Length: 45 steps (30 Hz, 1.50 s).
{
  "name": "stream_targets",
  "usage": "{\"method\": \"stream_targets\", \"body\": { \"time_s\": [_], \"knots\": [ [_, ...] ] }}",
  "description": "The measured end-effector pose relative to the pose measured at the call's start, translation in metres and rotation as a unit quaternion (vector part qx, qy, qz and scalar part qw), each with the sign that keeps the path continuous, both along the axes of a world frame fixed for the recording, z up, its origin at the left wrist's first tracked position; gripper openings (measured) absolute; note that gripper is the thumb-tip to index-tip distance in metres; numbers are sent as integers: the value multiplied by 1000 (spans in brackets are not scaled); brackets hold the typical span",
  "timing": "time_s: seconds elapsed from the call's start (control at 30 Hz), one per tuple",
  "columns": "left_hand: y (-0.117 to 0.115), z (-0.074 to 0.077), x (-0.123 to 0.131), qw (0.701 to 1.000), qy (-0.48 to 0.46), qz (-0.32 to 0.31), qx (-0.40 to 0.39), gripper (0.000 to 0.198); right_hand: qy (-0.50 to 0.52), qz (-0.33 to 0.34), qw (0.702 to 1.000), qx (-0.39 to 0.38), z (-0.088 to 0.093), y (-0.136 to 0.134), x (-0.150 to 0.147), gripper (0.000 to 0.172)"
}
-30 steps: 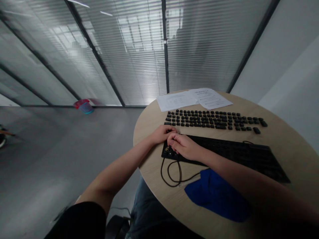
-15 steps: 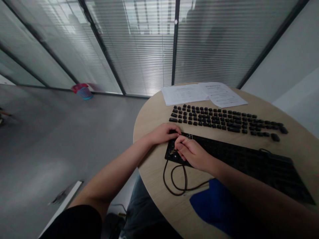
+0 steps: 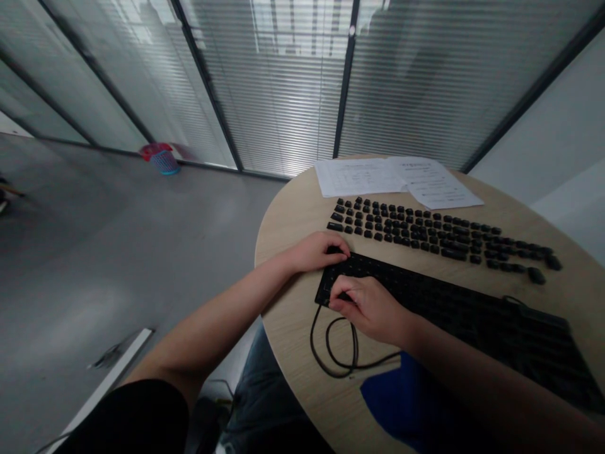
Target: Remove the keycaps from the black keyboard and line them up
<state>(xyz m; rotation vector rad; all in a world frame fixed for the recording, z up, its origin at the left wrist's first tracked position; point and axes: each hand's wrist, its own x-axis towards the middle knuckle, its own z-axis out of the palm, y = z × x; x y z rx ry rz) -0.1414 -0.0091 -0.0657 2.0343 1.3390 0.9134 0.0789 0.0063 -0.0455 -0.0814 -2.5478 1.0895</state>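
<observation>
A black keyboard (image 3: 425, 287) lies at a slant on the round wooden table (image 3: 283, 221), many of its key positions stripped of caps. My left hand (image 3: 321, 251) rests at its far left corner, thumb and fingers curled round the edge. Over the near left corner, my right hand (image 3: 363, 306) is closed in a pinch. Whatever its fingertips hold is hidden from this angle. Loose black keycaps (image 3: 411, 227) lie in rows behind the keyboard. The keyboard's dark cable (image 3: 352, 366) loops on the wood below my right hand.
Printed sheets of paper (image 3: 363, 178) lie at the table's far edge. A blue cloth (image 3: 392, 397) sits near the front, under my right forearm. On the floor by the glass partition stands a blue and red basket (image 3: 165, 161).
My right hand has shifted slightly down toward the near left corner. Thin wire loops seen at that hand earlier no longer show. My left hand stays at the far corner; the view has turned slightly.
</observation>
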Motion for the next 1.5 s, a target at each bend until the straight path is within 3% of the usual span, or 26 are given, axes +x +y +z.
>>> {"method": "stream_targets", "body": {
  "time_s": [0.33,0.87,1.0,1.27,1.4,1.5],
  "knots": [
    [-3,0,1,1000,3,13,-3,9,81,-39,996,-9,-8,1,2,25],
    [-11,2,-11,997,-65,18,-29,13,87,-37,995,-39,-10,0,4,27],
    [-27,9,-12,994,-100,23,-25,14,83,-48,994,-43,-11,-1,4,31],
    [-87,12,-1,988,-141,35,-55,20,83,-44,995,-42,-10,-2,5,29],
    [-102,9,2,987,-129,70,-68,33,114,-106,980,-125,-14,-4,5,36],
    [-104,8,4,987,-119,99,-52,30,115,-128,972,-160,-16,-6,5,38]
  ]
}}
